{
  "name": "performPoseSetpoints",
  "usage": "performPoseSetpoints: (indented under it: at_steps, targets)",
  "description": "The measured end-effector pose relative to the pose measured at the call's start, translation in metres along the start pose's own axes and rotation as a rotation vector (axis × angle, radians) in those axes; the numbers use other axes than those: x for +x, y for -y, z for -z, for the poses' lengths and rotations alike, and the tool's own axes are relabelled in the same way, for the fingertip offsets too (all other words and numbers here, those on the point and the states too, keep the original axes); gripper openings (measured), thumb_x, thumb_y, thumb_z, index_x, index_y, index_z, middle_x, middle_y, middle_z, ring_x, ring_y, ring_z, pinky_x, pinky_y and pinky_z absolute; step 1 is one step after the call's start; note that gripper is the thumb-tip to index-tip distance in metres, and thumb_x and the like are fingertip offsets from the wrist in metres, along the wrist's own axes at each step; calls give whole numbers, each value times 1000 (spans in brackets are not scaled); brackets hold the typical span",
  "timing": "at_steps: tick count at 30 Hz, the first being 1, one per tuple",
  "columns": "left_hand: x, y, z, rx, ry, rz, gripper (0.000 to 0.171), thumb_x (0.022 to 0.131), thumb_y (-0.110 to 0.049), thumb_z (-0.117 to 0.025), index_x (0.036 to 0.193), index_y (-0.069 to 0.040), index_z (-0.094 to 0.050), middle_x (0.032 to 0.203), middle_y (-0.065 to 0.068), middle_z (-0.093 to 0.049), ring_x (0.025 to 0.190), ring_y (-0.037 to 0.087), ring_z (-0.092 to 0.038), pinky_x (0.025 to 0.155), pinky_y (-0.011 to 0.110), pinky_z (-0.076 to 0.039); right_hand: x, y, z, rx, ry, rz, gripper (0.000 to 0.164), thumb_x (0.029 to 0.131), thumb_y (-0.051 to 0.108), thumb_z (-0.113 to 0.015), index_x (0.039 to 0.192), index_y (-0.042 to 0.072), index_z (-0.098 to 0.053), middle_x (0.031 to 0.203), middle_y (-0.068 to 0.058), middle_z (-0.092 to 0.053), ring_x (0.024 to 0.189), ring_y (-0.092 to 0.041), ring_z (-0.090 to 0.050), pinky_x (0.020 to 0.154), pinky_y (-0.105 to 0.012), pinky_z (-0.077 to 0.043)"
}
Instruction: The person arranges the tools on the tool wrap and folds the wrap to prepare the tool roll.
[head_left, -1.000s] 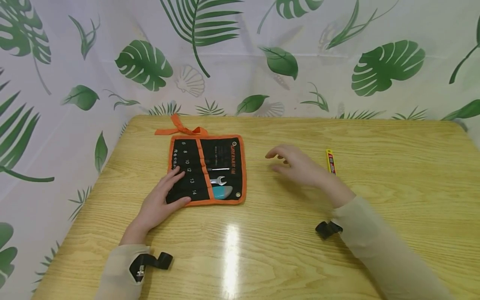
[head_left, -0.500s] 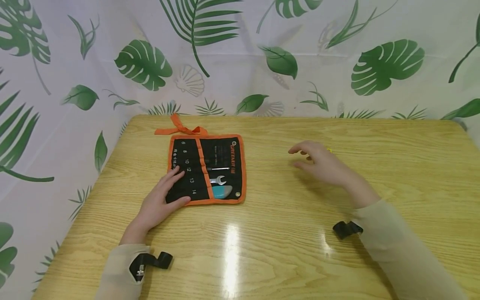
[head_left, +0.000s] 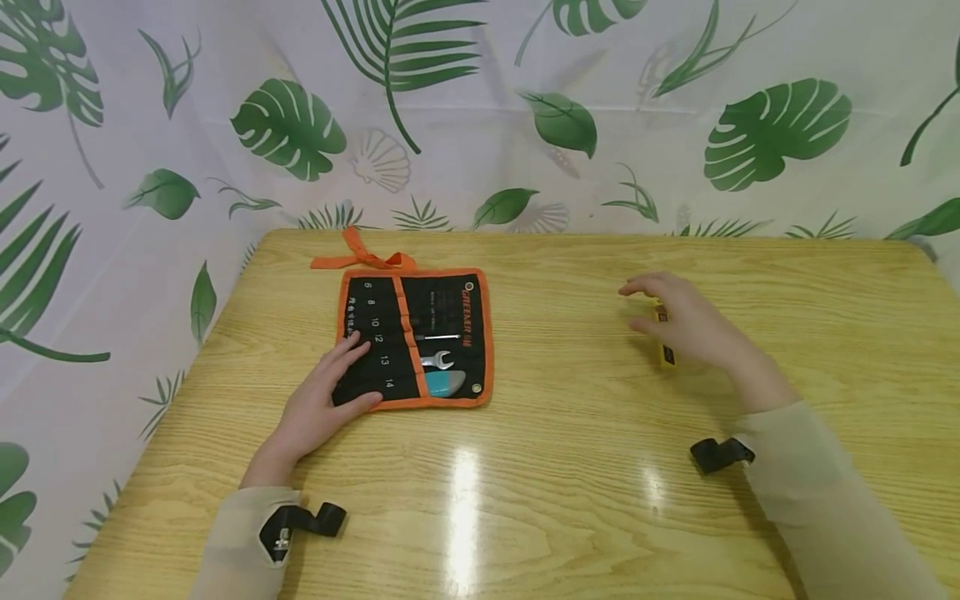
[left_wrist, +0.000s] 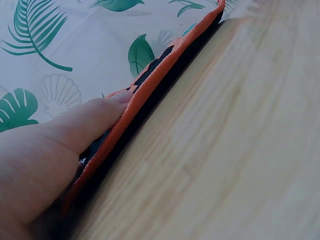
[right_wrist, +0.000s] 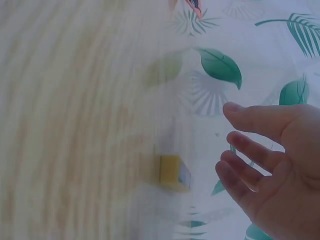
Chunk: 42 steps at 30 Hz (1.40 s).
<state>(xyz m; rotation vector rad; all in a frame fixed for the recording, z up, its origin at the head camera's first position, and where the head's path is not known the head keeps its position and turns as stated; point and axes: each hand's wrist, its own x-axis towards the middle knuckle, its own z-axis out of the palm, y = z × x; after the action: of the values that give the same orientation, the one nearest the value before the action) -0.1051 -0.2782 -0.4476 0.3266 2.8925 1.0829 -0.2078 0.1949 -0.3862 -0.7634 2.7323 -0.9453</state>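
Note:
A black tool pouch point(head_left: 420, 296) with orange edging lies flat at the left of the table. My left hand point(head_left: 322, 396) rests on its left part, thumb along the near edge; the left wrist view shows the thumb point(left_wrist: 100, 117) against the orange trim. In its slots sit a wrench point(head_left: 438, 361), a thin metal shaft point(head_left: 438, 337) and a teal and grey piece point(head_left: 446, 383). Over a slim yellow box point(head_left: 667, 357), my right hand point(head_left: 690, 325) hovers with fingers apart, partly hiding it. The right wrist view has the box point(right_wrist: 170, 171) apart from the hand.
An orange tie ribbon point(head_left: 367, 254) trails beyond the pouch's far edge. The wooden table point(head_left: 555, 467) ends at a white leaf-print curtain point(head_left: 450, 108) behind and to the left. A black strap point(head_left: 720, 454) sticks out from the right sleeve.
My right hand has moved rightward from beside the pouch to above the yellow box, whose near end now shows below the hand. The left hand and pouch have stayed put.

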Motion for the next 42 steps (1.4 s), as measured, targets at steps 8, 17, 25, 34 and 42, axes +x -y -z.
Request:
performPoseSetpoints:
  at_steps: [8,17,25,34,42]
  targets:
    - [0,0,0,6,0,-4,75,87,-42,-69,149,-18,-36,158,0,-20,143,29,-16,108,59,-22,-4,-13,13,-79,-6,-3,44,88,3,-67,128,-7,-52,131,-29,-46,119,-46,-41,94,-59,-39]
    - [-1,-2,1,-3,8,11,75,87,-42,-69,149,-19,-35,158,0,-18,144,28,-14,109,58,-21,-5,-27,19,-82,37,-58,45,89,7,-67,129,-8,-50,131,-32,-45,116,-50,-44,93,-59,-39]
    - [0,-1,1,0,0,0,74,87,-42,-69,149,-18,-36,158,0,-20,143,29,-16,108,60,-22,-3,-34,20,-41,69,-121,46,91,10,-65,129,-10,-49,130,-31,-46,112,-49,-50,89,-56,-45]
    - [0,0,0,-2,2,-6,74,87,-40,-69,149,-18,-35,158,0,-19,144,28,-16,109,57,-21,6,-37,18,-63,90,-167,42,94,14,-61,127,-11,-51,124,-30,-53,106,-43,-56,86,-54,-46]
    - [0,-1,1,2,4,-7,74,87,-41,-69,149,-18,-35,158,0,-19,143,29,-16,109,58,-22,14,-35,17,-89,94,-200,39,93,14,-61,122,-11,-54,118,-30,-56,108,-42,-53,89,-56,-42]
